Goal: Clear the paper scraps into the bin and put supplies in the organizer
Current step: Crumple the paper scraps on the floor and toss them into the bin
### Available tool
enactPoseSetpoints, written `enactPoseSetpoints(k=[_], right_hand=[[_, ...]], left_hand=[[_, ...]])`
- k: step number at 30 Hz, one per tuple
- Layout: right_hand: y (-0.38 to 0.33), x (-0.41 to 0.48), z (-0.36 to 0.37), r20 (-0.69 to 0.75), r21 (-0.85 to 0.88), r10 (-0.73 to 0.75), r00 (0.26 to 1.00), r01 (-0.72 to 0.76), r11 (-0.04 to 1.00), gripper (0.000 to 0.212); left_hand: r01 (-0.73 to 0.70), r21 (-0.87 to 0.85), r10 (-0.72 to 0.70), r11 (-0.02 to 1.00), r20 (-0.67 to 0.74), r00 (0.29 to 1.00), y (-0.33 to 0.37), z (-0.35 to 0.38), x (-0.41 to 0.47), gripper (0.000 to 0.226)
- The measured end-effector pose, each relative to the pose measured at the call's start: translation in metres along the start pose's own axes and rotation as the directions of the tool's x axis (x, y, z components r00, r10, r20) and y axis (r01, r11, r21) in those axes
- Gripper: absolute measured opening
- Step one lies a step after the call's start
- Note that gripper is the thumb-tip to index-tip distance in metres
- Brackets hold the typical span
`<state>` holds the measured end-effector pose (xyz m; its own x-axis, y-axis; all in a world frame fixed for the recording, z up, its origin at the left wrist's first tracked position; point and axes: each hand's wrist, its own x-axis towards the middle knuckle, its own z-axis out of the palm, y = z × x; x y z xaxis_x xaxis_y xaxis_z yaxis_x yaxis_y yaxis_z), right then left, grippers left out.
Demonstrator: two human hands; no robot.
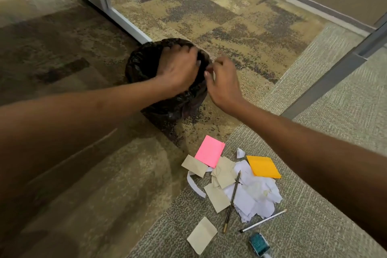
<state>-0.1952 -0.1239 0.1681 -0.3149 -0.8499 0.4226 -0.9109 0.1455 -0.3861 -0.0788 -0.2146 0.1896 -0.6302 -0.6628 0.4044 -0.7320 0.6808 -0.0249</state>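
A small bin lined with a black bag [138,63] stands on the carpet. My left hand [178,67] hangs over the bin's mouth, fingers bent downward. My right hand [223,81] is at the bin's right rim, fingertips pinched on the bag's edge. Whether either hand holds paper is hidden. Nearer to me lies a pile of white torn scraps [255,197] and beige paper pieces [217,197], a pink sticky pad [210,151], an orange sticky pad [263,166], a dark pencil [232,199], a white pen [263,221] and a teal bottle [259,244].
A metal partition frame [125,21] runs along the floor behind the bin. A grey metal leg [326,79] slants down at the right. One beige paper piece [202,235] lies apart, in front of the pile. No organizer is in view.
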Motion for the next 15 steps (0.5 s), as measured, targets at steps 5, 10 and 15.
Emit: enactPoseSetpoints(k=[5, 10, 15], right_hand=[[0.056, -0.092, 0.003, 0.267, -0.08, 0.11, 0.957, -0.092, 0.993, 0.024], [0.092, -0.15, 0.023, 0.619, -0.238, 0.217, 0.755, -0.082, 0.968, 0.032], [0.101, -0.168, 0.041, 0.716, -0.25, 0.223, 0.662, -0.055, 0.967, 0.047]], left_hand=[[-0.721, 0.029, 0.721, 0.692, -0.069, 0.69, 0.04, 0.029, -0.091, 0.017], [-0.581, -0.198, 0.608, 0.789, 0.381, 0.696, 0.06, 0.094, -0.182, 0.026], [-0.227, -0.211, 0.31, 0.951, 0.644, 0.699, 0.075, 0.131, -0.212, 0.075]])
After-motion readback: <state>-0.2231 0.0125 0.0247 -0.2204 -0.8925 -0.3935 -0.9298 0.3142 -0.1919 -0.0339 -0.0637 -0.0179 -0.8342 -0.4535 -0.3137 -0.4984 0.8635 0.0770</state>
